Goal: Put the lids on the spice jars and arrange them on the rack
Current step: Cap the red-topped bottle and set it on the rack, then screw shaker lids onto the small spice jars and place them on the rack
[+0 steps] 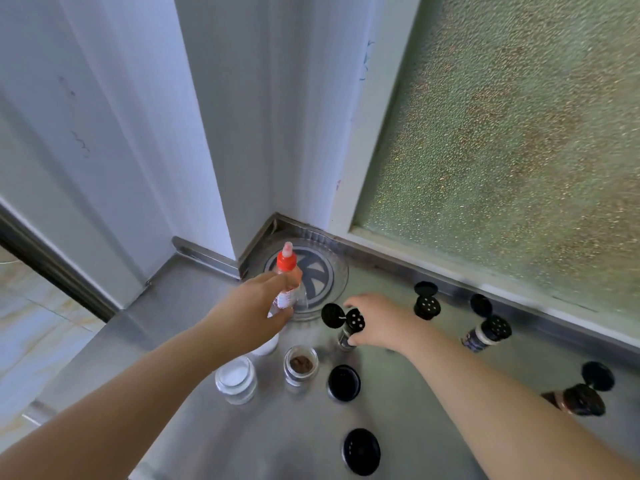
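Observation:
My left hand grips a clear bottle with a red nozzle cap over the round clear rack in the counter's corner. My right hand holds a small dark spice jar whose black shaker lid has its flap open. Two lidless jars stand in front: one with white powder, one with brown spice. Loose black lids lie on the counter. More jars with open flaps are at the right. A separate black flip lid sits near the back.
The steel counter ends at a white wall corner on the left and a frosted window at the back right. A white round container is partly hidden under my left wrist. Tiled floor shows beyond the counter's left edge.

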Motion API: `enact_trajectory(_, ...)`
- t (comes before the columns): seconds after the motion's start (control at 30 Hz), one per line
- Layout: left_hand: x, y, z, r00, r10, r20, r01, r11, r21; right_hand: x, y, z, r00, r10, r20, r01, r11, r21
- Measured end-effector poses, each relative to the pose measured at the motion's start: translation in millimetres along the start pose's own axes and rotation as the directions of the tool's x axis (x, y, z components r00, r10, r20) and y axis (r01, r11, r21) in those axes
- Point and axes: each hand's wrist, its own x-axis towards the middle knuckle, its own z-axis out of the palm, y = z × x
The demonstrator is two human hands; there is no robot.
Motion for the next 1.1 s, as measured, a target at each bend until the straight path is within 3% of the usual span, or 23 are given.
enact_trajectory(0.23,-10.3,-0.5,14.1,1.0,-0.014,0.008,0.014,1.0,-0.004,6.9,6.7,27.9,0.988,-0.005,-0.153,0.012,0.999,0.047)
enact_trajectory(0.4,-13.9,9.9,19.1,1.0,0.003,-0.004,-0.003,1.0,-0.02,-14.8,-2.1,5.6,0.956,0.044,-0.29,0.007,0.985,0.172)
enact_trajectory(0.6,-0.8,70.8,18.9,0.965,0.202,-0.165,-0.205,0.979,0.001,-70.0,-25.2,-65.0,0.886,0.155,-0.437,0.053,0.903,0.426)
enact_trajectory(0.7,8.7,107.6,17.5,0.929,0.257,-0.268,-0.287,0.955,-0.077,-100.7,-26.9,-86.6,0.851,0.183,-0.493,0.089,0.873,0.479)
enact_trajectory(0.83,6.3,144.5,10.0,0.922,0.217,-0.32,-0.317,0.897,-0.307,-136.2,-15.0,-102.7,0.837,0.185,-0.515,0.131,0.847,0.516)
enact_trajectory(0.9,3.2,157.5,5.9,0.931,0.212,-0.297,-0.328,0.843,-0.426,-149.6,-2.2,-108.6,0.882,0.148,-0.448,0.171,0.785,0.596)
enact_trajectory(0.97,2.2,169.3,0.1,0.936,0.216,-0.279,-0.337,0.78,-0.527,-163.1,13.4,-111.9,0.919,0.076,-0.388,0.252,0.643,0.723)
enact_trajectory(1.1,-1.8,189.9,-3.1,0.948,0.271,-0.169,-0.313,0.683,-0.66,-183.1,35.3,-113.7,0.9,0.0,-0.437,0.393,0.436,0.809)
